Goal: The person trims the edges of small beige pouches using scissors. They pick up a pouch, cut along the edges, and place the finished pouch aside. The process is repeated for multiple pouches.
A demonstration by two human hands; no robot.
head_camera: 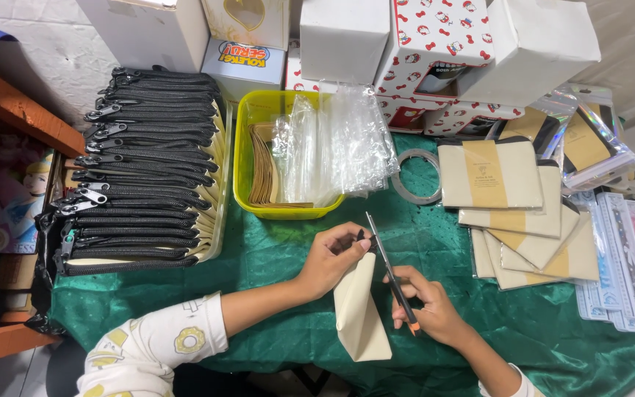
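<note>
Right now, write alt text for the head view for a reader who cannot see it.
A left hand pinches the top of a cream zip pouch while the right hand holds a thin orange-tipped tool against it, over a green cloth. Stacked black-zippered pouches lie left, a yellow tub behind.

Draped in green cloth, the table [273, 257]; carried a yellow tub [242, 158], stacked zipper pouches [145, 169], tape roll [414, 176], cream pouches [523, 220], white boxes [343, 29].
</note>
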